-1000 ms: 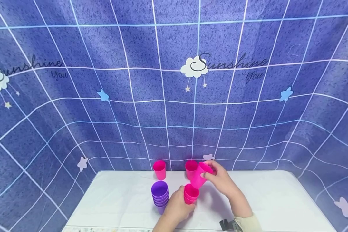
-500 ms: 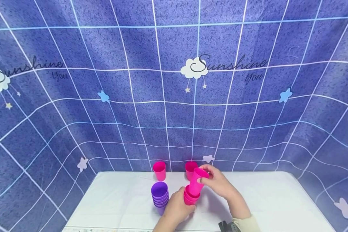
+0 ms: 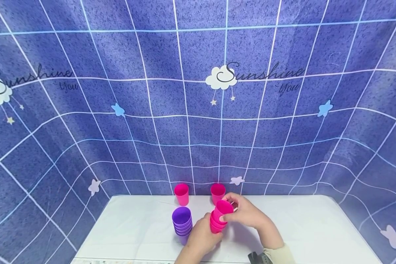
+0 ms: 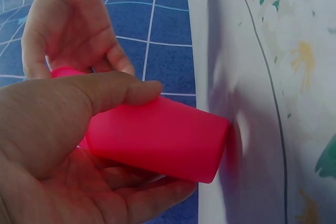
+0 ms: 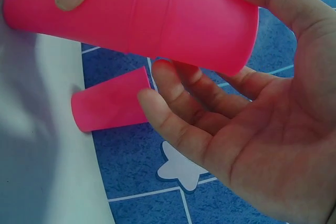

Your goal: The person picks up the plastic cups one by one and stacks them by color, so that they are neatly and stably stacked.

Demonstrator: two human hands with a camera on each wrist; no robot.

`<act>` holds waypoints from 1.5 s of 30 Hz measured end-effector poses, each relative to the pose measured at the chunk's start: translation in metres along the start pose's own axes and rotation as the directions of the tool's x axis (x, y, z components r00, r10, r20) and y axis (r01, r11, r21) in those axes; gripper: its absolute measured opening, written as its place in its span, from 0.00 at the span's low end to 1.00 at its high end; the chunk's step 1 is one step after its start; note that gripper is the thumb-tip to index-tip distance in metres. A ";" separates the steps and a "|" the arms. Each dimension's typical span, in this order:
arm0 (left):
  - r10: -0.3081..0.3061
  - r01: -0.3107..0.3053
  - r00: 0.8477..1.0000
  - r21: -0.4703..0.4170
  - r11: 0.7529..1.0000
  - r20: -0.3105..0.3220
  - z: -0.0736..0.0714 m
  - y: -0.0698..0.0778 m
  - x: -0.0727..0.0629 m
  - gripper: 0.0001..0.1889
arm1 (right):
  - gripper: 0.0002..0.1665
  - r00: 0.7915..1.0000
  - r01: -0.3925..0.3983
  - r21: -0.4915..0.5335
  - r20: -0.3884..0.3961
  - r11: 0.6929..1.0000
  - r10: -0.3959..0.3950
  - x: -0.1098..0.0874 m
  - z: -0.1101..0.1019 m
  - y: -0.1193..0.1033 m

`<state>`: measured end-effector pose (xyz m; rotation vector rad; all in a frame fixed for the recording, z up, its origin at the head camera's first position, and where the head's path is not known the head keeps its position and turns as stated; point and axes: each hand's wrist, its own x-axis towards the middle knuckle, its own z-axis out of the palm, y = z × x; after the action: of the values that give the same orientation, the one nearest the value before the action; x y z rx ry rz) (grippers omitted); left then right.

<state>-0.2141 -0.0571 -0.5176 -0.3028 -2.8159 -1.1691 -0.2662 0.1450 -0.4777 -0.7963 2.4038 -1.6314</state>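
Note:
My left hand (image 3: 202, 235) grips a short stack of pink cups (image 3: 216, 228) standing upright on the white table. In the left wrist view its thumb lies along the lowest cup (image 4: 163, 137) and its fingers wrap underneath. My right hand (image 3: 247, 212) holds another pink cup (image 3: 223, 209) by its upper part, thumb on one side and fingers on the other. This cup is lowered partway into the top of the stack; its lower part is hidden inside. In the right wrist view the held cup (image 5: 218, 22) sticks out beyond the stacked rims.
A stack of several purple cups (image 3: 182, 220) stands just left of my left hand. Two single pink cups, a left one (image 3: 182, 195) and a right one (image 3: 218, 192), stand near the back edge of the table (image 3: 135, 220). A blue gridded curtain (image 3: 198, 139) hangs behind.
My right hand has brought its pink cup left and down, from tilted above the stack to partly inside it. My left hand stays around the stack.

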 end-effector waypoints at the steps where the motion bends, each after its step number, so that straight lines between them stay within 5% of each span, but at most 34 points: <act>1: 0.001 -0.001 1.000 0.004 1.000 0.000 0.000 0.000 0.000 0.25 | 0.31 1.000 0.005 0.003 0.008 1.000 -0.005 0.000 0.000 0.001; 13: 0.009 -0.008 1.000 0.034 0.999 -0.006 0.001 -0.004 0.001 0.26 | 0.31 0.997 0.060 -0.058 0.056 0.997 -0.057 0.002 0.004 0.006; 27: 0.018 -0.018 1.000 0.036 0.999 0.013 0.000 -0.003 0.001 0.26 | 0.30 0.993 -0.004 -0.057 0.121 0.998 0.011 0.001 0.012 0.005; 36: 0.016 -0.016 1.000 0.025 1.000 0.003 0.000 -0.002 0.000 0.28 | 0.35 0.979 0.032 -0.064 0.204 0.997 -0.018 -0.006 0.000 0.000; 41: 0.000 0.000 1.000 0.018 1.000 0.005 0.001 -0.001 0.001 0.29 | 0.35 0.987 0.035 -0.095 0.157 0.995 -0.020 -0.008 -0.008 0.004; 45: -0.012 0.012 1.000 0.031 0.999 0.004 0.002 -0.002 0.001 0.30 | 0.33 0.997 -0.040 -0.075 0.059 0.996 0.045 -0.002 -0.005 0.015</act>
<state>-0.2154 -0.0572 -0.5200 -0.2866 -2.8407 -1.1269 -0.2715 0.1544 -0.4892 -0.7886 2.4335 -1.4892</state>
